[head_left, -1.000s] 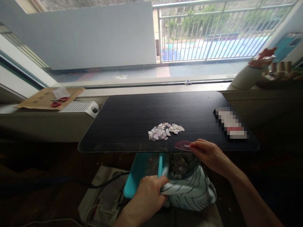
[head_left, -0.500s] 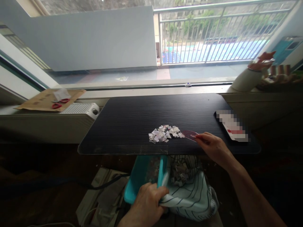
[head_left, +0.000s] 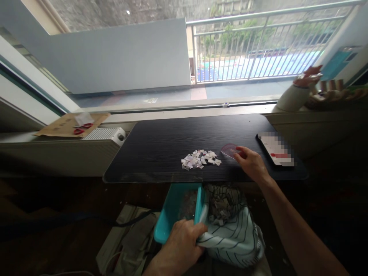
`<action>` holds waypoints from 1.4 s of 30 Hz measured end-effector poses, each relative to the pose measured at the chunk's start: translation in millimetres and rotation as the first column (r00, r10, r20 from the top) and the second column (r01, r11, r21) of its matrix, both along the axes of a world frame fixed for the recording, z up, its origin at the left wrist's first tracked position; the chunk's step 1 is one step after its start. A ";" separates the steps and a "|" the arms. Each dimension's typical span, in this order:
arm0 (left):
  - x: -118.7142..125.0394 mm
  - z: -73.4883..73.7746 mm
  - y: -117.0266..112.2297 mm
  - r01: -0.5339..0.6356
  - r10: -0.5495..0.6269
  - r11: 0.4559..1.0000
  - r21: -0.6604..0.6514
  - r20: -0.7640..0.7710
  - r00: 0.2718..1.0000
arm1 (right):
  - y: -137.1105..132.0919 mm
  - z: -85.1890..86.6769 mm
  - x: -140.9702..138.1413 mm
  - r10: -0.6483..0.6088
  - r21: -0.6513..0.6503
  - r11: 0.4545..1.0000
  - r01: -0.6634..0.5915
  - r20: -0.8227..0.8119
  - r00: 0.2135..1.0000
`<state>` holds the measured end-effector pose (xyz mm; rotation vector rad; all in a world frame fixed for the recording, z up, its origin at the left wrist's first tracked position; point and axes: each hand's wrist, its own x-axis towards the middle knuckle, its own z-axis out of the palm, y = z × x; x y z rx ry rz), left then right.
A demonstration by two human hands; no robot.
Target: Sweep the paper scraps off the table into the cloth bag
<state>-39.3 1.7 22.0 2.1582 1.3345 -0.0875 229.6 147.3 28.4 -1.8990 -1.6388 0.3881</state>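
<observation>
Right of centre in the frame, the right hand point(head_left: 251, 164) has its grip pinched on a thin, translucent pink, round-edged plastic sheet point(head_left: 228, 150), above the black wood-grain surface point(head_left: 152, 147) beside a pile of small whitish scraps point(head_left: 197, 159). The sheet should handle light, bendy and rather slippery, best pinched at its right end. At lower centre, the left hand point(head_left: 184, 240) clamps the white, black-lined fabric bag point(head_left: 232, 247); whether its grip includes the teal plastic tray point(head_left: 164, 227), I cannot tell.

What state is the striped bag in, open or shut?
Open: the striped bag gapes beside the turquoise bin, pale scraps show inside, and the left hand holds the bag's rim.
</observation>
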 end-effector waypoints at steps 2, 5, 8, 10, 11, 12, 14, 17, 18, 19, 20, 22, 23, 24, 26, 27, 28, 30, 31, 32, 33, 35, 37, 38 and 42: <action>-0.2 3.6 -5.5 -0.007 0.007 1.000 0.008 -0.002 1.000 | -1.9 4.3 6.3 0.003 -0.028 1.000 -0.001 0.080 0.997; -1.4 7.2 -15.5 -0.034 0.034 0.999 0.008 0.004 0.999 | -31.0 5.6 18.5 -0.031 0.025 0.999 0.027 0.173 0.984; -1.1 7.6 -25.9 -0.052 0.051 0.998 0.026 0.018 0.999 | -75.3 -2.8 25.6 0.002 -0.043 0.999 0.003 0.106 0.994; 1.1 6.9 -32.5 -0.040 0.039 0.997 0.066 0.020 0.999 | -100.6 -13.3 25.9 0.041 -0.155 0.987 -0.032 0.049 0.998; 2.8 6.6 -35.7 -0.023 0.022 0.996 0.090 0.018 1.000 | -110.1 -19.5 25.5 0.047 -0.211 0.977 -0.041 0.021 0.999; 4.7 6.7 -38.9 0.001 -0.002 0.993 0.115 0.015 1.000 | -117.4 -25.9 25.4 0.059 -0.268 0.962 -0.059 -0.005 0.998; 8.9 7.9 -45.5 0.061 -0.063 0.984 0.165 0.006 0.998 | -126.6 -38.5 26.8 0.068 -0.362 0.928 -0.085 -0.060 0.996; 13.1 12.7 -54.7 0.133 -0.136 0.963 0.234 -0.005 0.991 | -133.7 -54.0 32.0 -0.004 -0.380 0.924 -0.043 -0.122 0.992; 13.5 14.6 -57.2 0.144 -0.147 0.956 0.254 -0.007 0.989 | -135.6 -57.9 33.1 -0.001 -0.373 0.927 -0.052 -0.140 0.990; 13.4 16.6 -59.1 0.148 -0.152 0.952 0.269 -0.008 0.988 | -137.3 -61.0 33.4 0.015 -0.364 0.929 -0.072 -0.157 0.987; 12.7 18.3 -60.4 0.147 -0.151 0.949 0.279 -0.008 0.989 | -138.7 -63.5 32.7 0.035 -0.355 0.930 -0.095 -0.170 0.985; 10.1 20.6 -61.0 0.135 -0.136 0.951 0.277 -0.016 0.991 | -139.1 -67.4 28.9 0.075 -0.327 0.936 -0.133 -0.184 0.980; 8.5 20.6 -60.5 0.127 -0.125 0.956 0.264 -0.026 0.992 | -138.0 -69.0 26.2 0.090 -0.307 0.941 -0.144 -0.185 0.979; 6.7 19.6 -59.6 0.120 -0.114 0.962 0.245 -0.039 0.993 | -135.8 -70.6 23.4 0.100 -0.285 0.947 -0.151 -0.184 0.978; 3.5 13.2 -57.7 0.114 -0.103 0.975 0.189 -0.067 0.992 | -129.5 -74.0 18.3 0.114 -0.236 0.960 -0.153 -0.174 0.978; 2.3 7.8 -57.0 0.117 -0.105 0.981 0.157 -0.082 0.991 | -126.0 -75.9 16.3 0.118 -0.213 0.965 -0.152 -0.167 0.979; 1.3 1.0 -56.9 0.118 -0.108 0.985 0.124 -0.083 0.991 | -122.7 -78.1 14.8 0.121 -0.194 0.969 -0.151 -0.159 0.980; 0.2 -14.5 -58.3 0.123 -0.118 0.988 0.093 -0.057 0.991 | -118.5 -83.2 12.7 0.131 -0.167 0.974 -0.155 -0.147 0.980; -0.2 -21.9 -59.8 0.113 -0.110 0.990 0.081 -0.043 0.993 | -117.7 -85.9 12.0 0.140 -0.160 0.974 -0.163 -0.144 0.980; -0.5 -28.2 -61.6 0.093 -0.092 0.994 0.064 -0.022 0.996 | -117.7 -88.7 11.3 0.154 -0.157 0.972 -0.176 -0.144 0.978; -0.7 -32.7 -63.5 0.061 -0.062 0.997 0.055 0.016 0.998 | -118.4 -91.4 10.7 0.171 -0.155 0.969 -0.193 -0.147 0.974; -1.1 -36.4 -66.6 -0.022 0.017 0.999 0.028 0.150 0.989 | -120.4 -96.0 9.1 0.203 -0.155 0.961 -0.227 -0.153 0.967; -0.8 -34.7 -67.3 -0.170 0.173 0.985 -0.029 0.205 0.963 | -121.5 -98.9 6.6 0.213 -0.159 0.959 -0.237 -0.150 0.965; -0.2 -33.2 -66.5 -0.252 0.258 0.966 -0.054 0.190 0.947 | -121.4 -99.7 5.0 0.211 -0.159 0.959 -0.233 -0.144 0.967; 6.8 -30.8 -58.7 -0.324 0.325 0.946 -0.031 0.114 0.939 | -118.0 -97.7 -2.4 0.209 -0.142 0.964 -0.226 -0.125 0.970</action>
